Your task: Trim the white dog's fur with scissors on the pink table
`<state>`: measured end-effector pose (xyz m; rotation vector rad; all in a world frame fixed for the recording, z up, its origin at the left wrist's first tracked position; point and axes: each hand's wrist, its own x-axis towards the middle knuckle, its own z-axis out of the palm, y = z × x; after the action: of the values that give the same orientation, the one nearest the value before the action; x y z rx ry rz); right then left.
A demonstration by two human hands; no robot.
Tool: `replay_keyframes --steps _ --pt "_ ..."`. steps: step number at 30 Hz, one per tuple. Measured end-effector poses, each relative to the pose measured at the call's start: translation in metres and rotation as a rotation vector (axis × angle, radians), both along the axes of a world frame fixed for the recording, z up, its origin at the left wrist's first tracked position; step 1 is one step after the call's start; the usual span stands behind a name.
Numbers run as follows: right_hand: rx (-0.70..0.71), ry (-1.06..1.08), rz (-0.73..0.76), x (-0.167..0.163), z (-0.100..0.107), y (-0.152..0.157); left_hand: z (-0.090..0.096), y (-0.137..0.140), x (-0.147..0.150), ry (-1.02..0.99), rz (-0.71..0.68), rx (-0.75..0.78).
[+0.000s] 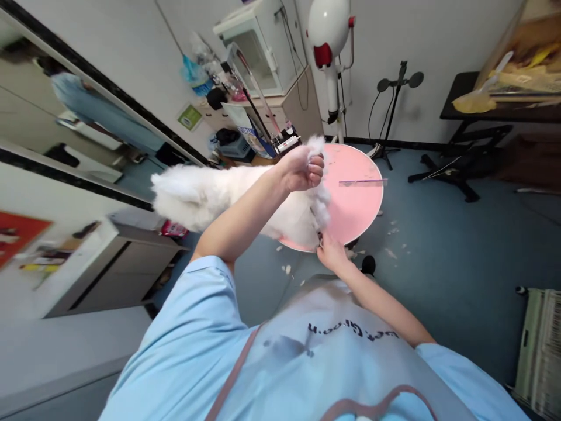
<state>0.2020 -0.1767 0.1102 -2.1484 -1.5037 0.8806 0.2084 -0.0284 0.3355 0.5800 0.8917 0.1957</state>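
Note:
A white fluffy dog (pixel 245 181) stands on a round pink table (pixel 350 216), its head end to the left and its rear toward the middle of the table. My left hand (pixel 307 166) is closed around the dog's tail (pixel 316 145), whose white fur sticks out above the fist. Low at the dog's rear, my right hand (pixel 332 251) is closed on a pair of scissors (pixel 314 218). Their narrow dark blades point up along the fur of the hind end, and the handles are mostly hidden by my fingers. A comb (pixel 362 183) lies on the tabletop.
A grooming-arm post (pixel 258 93) rises behind the dog. A white and red dryer (pixel 328 29) stands beyond the table. Fur clumps (pixel 287 270) are scattered on the floor. A mirror (pixel 96 111) is at left, a black stand (pixel 397 99) and a dark table (pixel 464 99) at right.

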Motion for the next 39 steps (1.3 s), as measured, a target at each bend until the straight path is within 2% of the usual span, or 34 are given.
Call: replay_keyframes --steps 7,12,18,21,26,31,36,39 --pt "0.063 0.099 -0.069 -0.004 0.003 0.007 0.004 0.004 -0.006 0.005 0.011 -0.01" --pt "0.011 0.107 0.024 -0.002 -0.003 -0.003 0.004 0.006 -0.012 0.001 0.038 -0.007" --pt "0.047 0.103 0.015 0.0 0.009 0.013 0.006 0.008 -0.017 0.001 0.043 -0.019" --pt "0.019 0.131 0.061 0.001 0.007 0.015 0.007 0.009 -0.019 0.007 0.067 -0.023" --pt "0.079 0.137 0.08 0.004 0.006 0.015 0.008 0.01 -0.022 0.015 0.119 -0.026" --pt "0.013 0.156 0.127 0.012 0.005 0.013 0.01 0.013 -0.026 0.006 0.142 -0.042" --pt "0.113 0.195 0.117 0.019 0.004 0.018 0.011 0.013 -0.029 0.003 0.173 -0.043" --pt "0.079 0.196 0.137 0.025 -0.001 0.017 0.011 0.014 -0.029 -0.009 0.172 -0.053"
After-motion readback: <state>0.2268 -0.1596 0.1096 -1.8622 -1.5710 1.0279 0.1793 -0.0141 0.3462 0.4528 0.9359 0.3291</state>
